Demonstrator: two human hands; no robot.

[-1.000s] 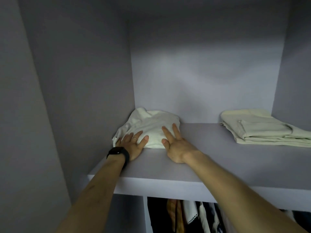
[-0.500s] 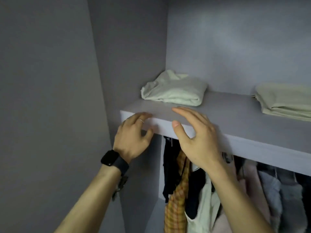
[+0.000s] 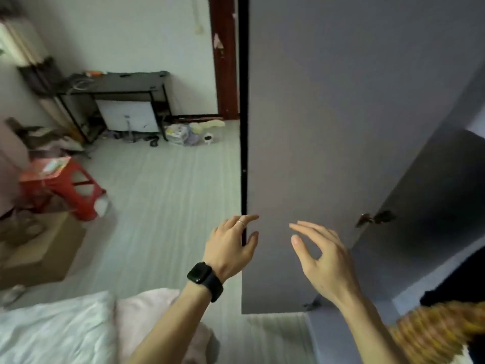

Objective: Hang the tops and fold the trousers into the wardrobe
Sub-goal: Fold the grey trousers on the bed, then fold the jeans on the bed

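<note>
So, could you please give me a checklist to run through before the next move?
1. Left hand holds nothing: ok.
2. Right hand holds nothing: ok.
3. Wardrobe door open: ok.
4. Left fingers clear of the door's edge: cannot tell; they overlap it.
5. Next garment in sight: cannot tell; only white bedding and a pink cloth show.
6. Floor ahead free: ok; the red stool stands off to the left.
</note>
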